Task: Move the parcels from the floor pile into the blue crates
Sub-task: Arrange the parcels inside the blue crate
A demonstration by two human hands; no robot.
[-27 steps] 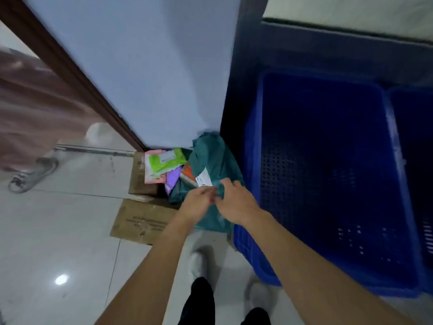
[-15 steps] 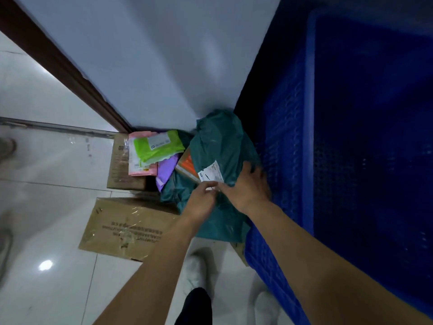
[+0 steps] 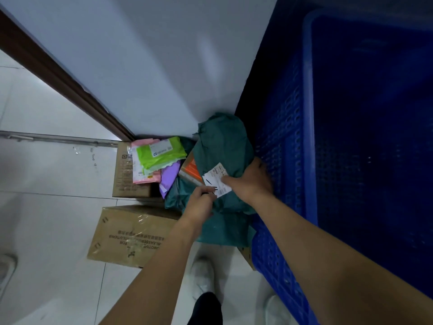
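Head view: our right hand (image 3: pixel 251 181) lies flat on the dark green parcel bag (image 3: pixel 222 141), fingers spread over its right side, thumb on the white shipping label (image 3: pixel 216 180). Grip there is a press-and-wrap on the bag, not a closed fist. Left hand (image 3: pixel 200 202) is pinched shut on the bag's plastic just below the label's left edge. Bag sits on the floor pile in the corner, against the white wall (image 3: pixel 152 66) and touching the perforated side of the blue crate (image 3: pixel 293 160) on the right.

Just left of the bag: an orange parcel (image 3: pixel 191 170), a purple mailer (image 3: pixel 168 178), then a lime green mailer (image 3: pixel 159 153) on top of a pink one (image 3: pixel 145 179). Those rest on a small cardboard box (image 3: pixel 123 174). A larger cardboard box (image 3: pixel 126 235) lies nearer to us on the tiled floor (image 3: pixel 46 207). Our white shoe (image 3: pixel 202 275) shows between the arms.
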